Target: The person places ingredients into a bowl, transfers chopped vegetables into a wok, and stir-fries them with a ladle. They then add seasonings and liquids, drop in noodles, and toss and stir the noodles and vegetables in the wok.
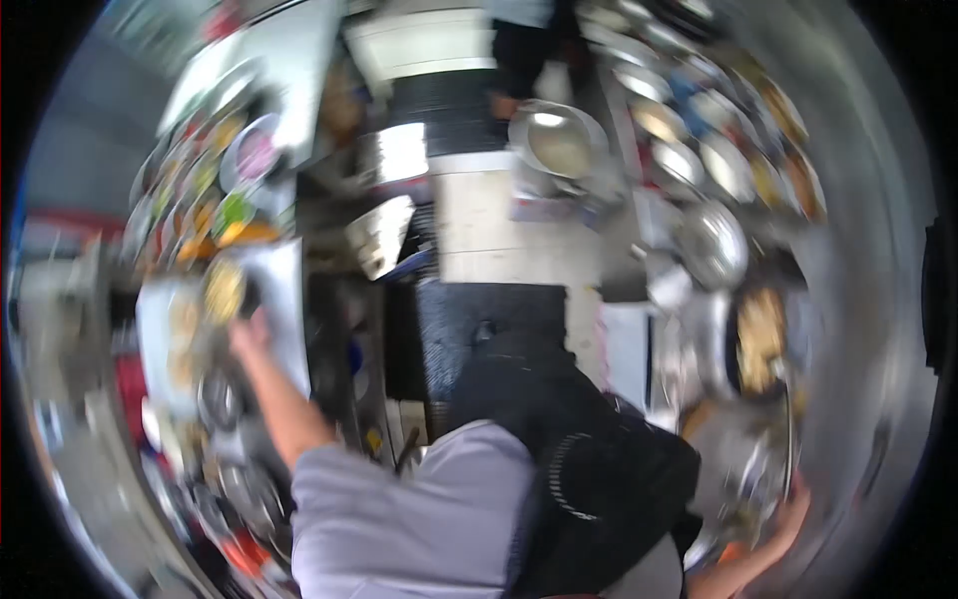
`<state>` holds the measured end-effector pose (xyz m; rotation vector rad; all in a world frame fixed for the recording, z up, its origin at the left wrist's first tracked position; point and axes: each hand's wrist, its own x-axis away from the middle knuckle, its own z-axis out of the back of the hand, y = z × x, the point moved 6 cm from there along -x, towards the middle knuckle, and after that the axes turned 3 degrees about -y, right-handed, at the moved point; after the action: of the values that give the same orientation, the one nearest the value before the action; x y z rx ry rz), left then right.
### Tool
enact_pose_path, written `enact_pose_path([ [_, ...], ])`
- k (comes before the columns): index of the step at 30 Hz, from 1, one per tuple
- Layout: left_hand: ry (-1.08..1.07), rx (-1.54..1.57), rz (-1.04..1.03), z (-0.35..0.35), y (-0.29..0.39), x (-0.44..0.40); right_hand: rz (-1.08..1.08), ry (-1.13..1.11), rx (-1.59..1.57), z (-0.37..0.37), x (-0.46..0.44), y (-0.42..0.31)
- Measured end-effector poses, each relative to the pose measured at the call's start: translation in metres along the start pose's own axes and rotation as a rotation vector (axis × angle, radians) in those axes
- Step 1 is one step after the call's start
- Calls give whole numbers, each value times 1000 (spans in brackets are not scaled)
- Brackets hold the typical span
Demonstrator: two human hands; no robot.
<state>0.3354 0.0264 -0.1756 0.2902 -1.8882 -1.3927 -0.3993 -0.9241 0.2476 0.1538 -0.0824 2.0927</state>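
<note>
My left hand (251, 336) is stretched out to the left counter, its fingers at the near rim of a dark bowl (228, 292) of yellowish food. The hand seems to grip that rim, though motion blurs it. On the right side, my right hand (795, 507) is closed around the lower end of a long-handled ladle or spatula (789, 429). The tool's far end reaches into a wok (733, 344) with golden-brown food (760, 334). Its head is hidden or too blurred to make out.
Bowls of colourful ingredients (254, 155) crowd the left counter's far part. A metal colander or bowl (713, 245) and several food containers (679, 160) line the right. A large pot (559, 142) stands ahead near another person (519, 50). Dark matting (489, 319) covers the aisle floor.
</note>
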Motion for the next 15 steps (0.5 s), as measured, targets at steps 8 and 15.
enact_pose_path([
  [8,-90,170,171,-60,18,-15,-276,-74,-38,-79,11,-13],
  [15,-460,-253,-183,-83,5,240,-395,304,-469,-244,-46,26],
])
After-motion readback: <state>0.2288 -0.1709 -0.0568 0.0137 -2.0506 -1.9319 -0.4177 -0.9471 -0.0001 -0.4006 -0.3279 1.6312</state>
